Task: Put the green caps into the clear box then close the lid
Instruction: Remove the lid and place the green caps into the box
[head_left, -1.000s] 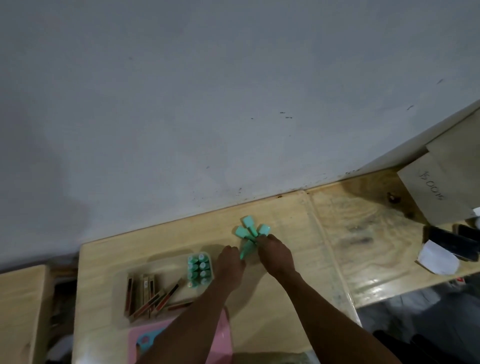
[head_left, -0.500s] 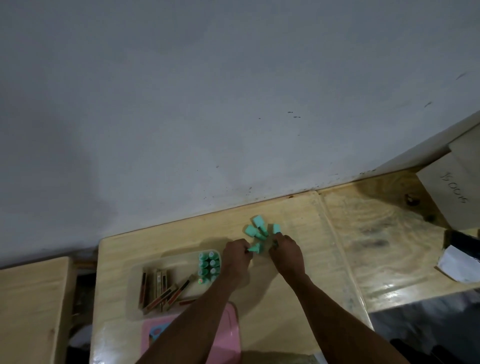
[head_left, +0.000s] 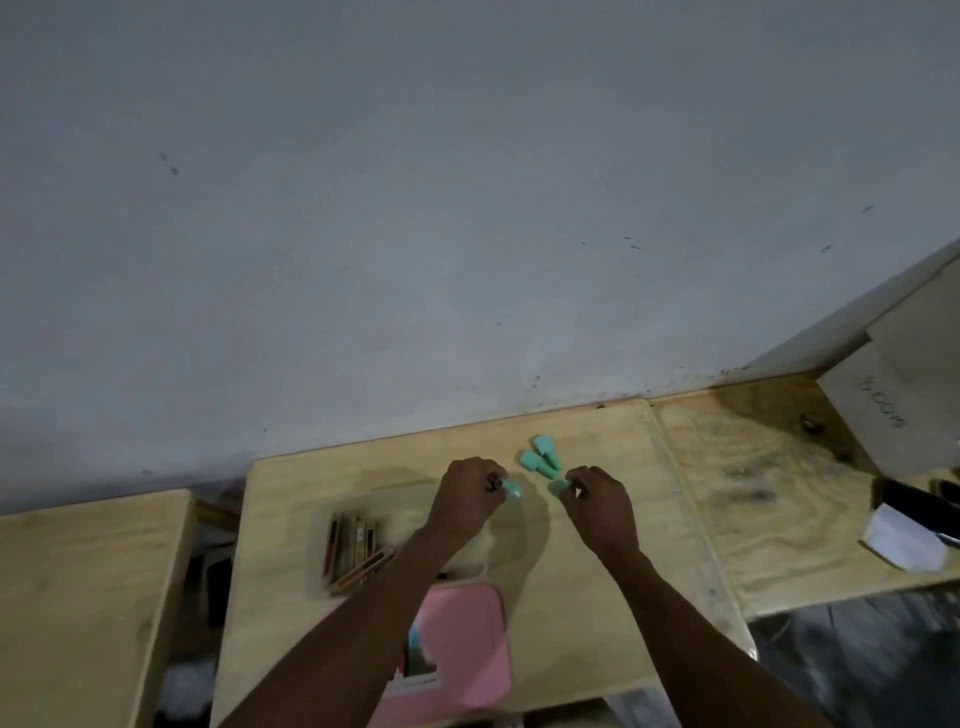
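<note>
A pale grey wall (head_left: 467, 208) fills most of the view, and the wooden table (head_left: 597, 561) butts against its foot, so nothing can roll off the far edge; the table's right edge, where a second board (head_left: 769, 499) adjoins, lies close to the work. On the left half of the table sits the clear box (head_left: 395, 499), shallow and hard to make out, with brown sticks (head_left: 353, 545) lying in its left part; the left forearm crosses over its right part, so what lies there is hidden. A pink case (head_left: 462, 644) lies just in front of the box, near the table's front edge. The left hand (head_left: 467, 501) is pinched on one green cap (head_left: 511, 488) at its fingertips, just beside the box's right end, probably ready to carry it in. The right hand (head_left: 602, 506) pinches another cap (head_left: 560, 486) against the tabletop, seemingly lifting it from the cluster. Two loose caps (head_left: 540, 457) lie touching each other just beyond the hands, near the wall. Bare wood between the hands and in front of the right one leaves free room to swing leftward to the box. I cannot tell where the lid is.
</note>
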